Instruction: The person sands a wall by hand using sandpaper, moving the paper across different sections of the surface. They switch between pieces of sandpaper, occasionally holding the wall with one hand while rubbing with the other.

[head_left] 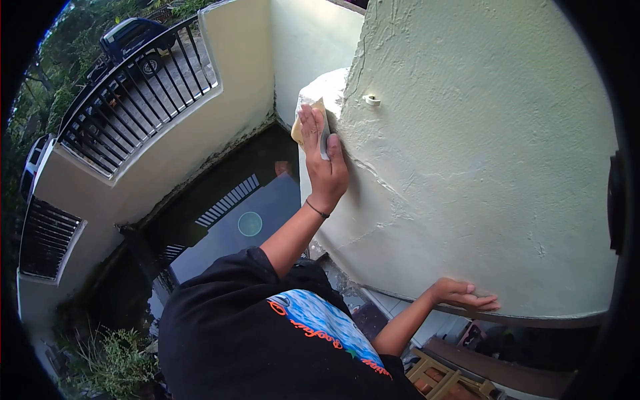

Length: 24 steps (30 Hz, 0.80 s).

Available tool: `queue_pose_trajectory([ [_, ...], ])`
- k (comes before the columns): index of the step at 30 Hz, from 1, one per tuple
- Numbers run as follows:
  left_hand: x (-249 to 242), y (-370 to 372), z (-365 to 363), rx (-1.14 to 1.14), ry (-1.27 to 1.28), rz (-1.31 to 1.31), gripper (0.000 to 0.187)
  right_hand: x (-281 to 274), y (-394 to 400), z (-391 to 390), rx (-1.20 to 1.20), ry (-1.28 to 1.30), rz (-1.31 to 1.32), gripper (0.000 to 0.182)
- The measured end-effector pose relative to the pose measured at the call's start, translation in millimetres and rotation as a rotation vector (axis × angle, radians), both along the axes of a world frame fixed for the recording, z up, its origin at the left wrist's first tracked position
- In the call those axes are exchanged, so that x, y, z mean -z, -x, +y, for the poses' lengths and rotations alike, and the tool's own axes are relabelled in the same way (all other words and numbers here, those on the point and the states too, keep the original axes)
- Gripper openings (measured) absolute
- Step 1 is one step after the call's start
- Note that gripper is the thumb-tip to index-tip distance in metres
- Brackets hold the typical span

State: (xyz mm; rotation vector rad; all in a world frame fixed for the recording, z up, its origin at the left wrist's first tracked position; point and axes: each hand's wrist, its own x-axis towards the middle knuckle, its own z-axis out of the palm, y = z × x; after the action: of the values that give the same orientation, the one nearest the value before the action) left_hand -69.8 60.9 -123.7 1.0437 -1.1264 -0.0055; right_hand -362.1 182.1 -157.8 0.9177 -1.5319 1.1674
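**Sanding the wall edge: a pale patch done, most of the wall untouched**

The sanding pad (319, 127), a tan sheet with a grey backing, is pressed flat against the pale green plastered wall (480, 167), right at its far left edge where the wall turns a corner. The left hand (325, 160) lies over it, fingers stretched up along the pad and thumb wrapped around its right side, holding it to the plaster.

Just around and above the pad the corner shows a whiter, chalky patch (327, 87), which I judge to be the part already rubbed down. The broad face to the right keeps its rough, ridged texture and green colour, so by far most of the wall looks unworked.

The right hand (463, 293) holds nothing; it rests palm down, fingers together, on the dark ledge (533, 319) at the wall's lower edge, well apart from the pad, seemingly as a brace.

A small white fitting (371, 100) sticks out of the plaster just right of the pad. Far left, a black railing (133, 80) tops a low wall, with a parked vehicle (133, 40) beyond.
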Motion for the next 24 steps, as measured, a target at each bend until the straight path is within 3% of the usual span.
queue_pose_trajectory([
  [4, 19.8, 3.4, 11.5, 0.094, -0.049, -0.143, 0.051, -0.4, -0.2, -1.4, 0.001, 0.004, 0.008, 0.053],
  [8, -18.4, -30.7, -20.7, -0.032, -0.046, 0.002, 0.046, -1.1, 0.4, -1.5, 0.001, 0.004, 0.029, 0.053],
  [10, -18.4, -29.8, -27.8, 0.058, -0.057, 0.194, 0.046, -0.6, -0.3, -1.2, 0.009, -0.001, 0.018, 0.053],
  [16, 22.7, -6.4, 4.5, 0.036, -0.079, -0.079, 0.049, 1.1, 1.9, -1.9, -0.022, 0.022, 0.005, 0.053],
  [22, -5.3, -19.6, -22.8, 0.017, -0.039, 0.142, 0.049, 3.5, 2.9, -1.3, -0.025, 0.011, -0.005, 0.054],
  [24, 14.2, -1.7, -11.5, 0.038, -0.019, 0.116, 0.050, 5.0, 4.0, -2.5, -0.011, 0.011, -0.011, 0.055],
])
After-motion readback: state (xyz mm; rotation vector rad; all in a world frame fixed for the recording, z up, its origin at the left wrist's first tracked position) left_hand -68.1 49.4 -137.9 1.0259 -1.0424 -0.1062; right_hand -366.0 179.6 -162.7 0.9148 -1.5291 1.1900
